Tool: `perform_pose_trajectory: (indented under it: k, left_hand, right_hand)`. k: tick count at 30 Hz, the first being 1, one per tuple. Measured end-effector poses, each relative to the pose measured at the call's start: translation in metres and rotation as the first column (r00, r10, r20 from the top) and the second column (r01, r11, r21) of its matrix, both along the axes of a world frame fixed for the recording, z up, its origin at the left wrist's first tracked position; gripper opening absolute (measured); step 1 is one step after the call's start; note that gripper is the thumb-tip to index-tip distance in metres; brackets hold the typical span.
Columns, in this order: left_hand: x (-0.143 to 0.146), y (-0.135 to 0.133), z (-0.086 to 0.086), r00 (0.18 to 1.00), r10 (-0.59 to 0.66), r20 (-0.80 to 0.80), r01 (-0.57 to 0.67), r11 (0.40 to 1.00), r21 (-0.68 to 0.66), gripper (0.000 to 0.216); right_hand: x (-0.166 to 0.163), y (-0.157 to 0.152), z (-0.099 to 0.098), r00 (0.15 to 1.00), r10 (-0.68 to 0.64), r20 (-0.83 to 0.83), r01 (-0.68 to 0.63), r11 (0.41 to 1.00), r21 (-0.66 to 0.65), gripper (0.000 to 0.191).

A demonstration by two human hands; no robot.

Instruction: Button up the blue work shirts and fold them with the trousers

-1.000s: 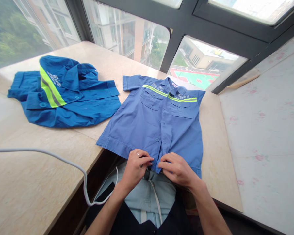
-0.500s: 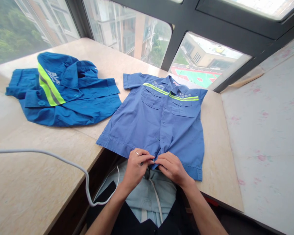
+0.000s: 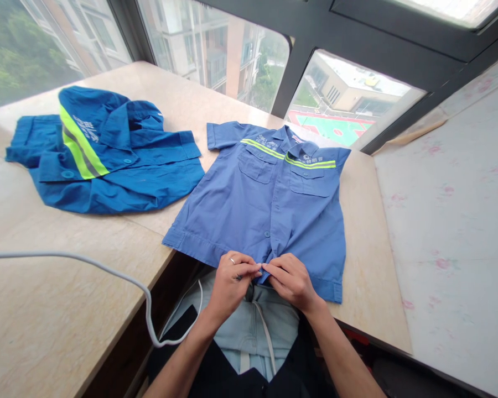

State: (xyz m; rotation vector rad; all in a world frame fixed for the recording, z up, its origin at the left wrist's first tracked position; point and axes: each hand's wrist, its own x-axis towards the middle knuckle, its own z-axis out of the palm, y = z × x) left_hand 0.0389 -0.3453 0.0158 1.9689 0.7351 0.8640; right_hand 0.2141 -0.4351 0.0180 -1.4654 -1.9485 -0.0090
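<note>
A light blue short-sleeved work shirt (image 3: 249, 210) with a yellow-green reflective chest stripe lies face up on the beige stone sill (image 3: 66, 309), its hem hanging over the front edge. My left hand (image 3: 231, 284), a ring on one finger, and my right hand (image 3: 290, 281) meet at the bottom of the shirt's button placket. Both pinch the front edges of the shirt together at the hem. The fingertips touch each other there.
A darker blue shirt (image 3: 108, 160) with a reflective stripe lies crumpled at the far left. A white cable (image 3: 108, 273) runs across the sill and down. A pale floral-patterned surface (image 3: 452, 221) lies on the right. Large windows (image 3: 216, 55) close off the back.
My hands have drawn closer together at the hem until the fingertips touch. The view has shifted slightly; the shirts have stayed where they were.
</note>
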Motion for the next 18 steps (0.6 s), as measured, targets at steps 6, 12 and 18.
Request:
perform_pose_trajectory:
  k: [6,12,18]
  left_hand:
    - [-0.008,0.002,0.01,0.998,-0.062,-0.027,0.062,0.998,0.007,0.011]
    - [-0.008,-0.005,0.009,0.999,-0.028,-0.042,0.03,0.998,0.061,0.038]
    - [0.001,-0.017,0.001,0.994,0.106,-0.031,-0.102,0.99,0.101,0.014]
  right_hand:
    - [-0.001,0.001,0.001,1.0,-0.008,-0.008,0.008,1.0,-0.001,0.031]
    - [0.0,0.002,0.001,1.0,-0.008,-0.015,0.008,1.0,-0.004,0.029]
    - [0.0,0.004,0.002,0.998,-0.002,-0.06,0.0,1.0,-0.029,0.025]
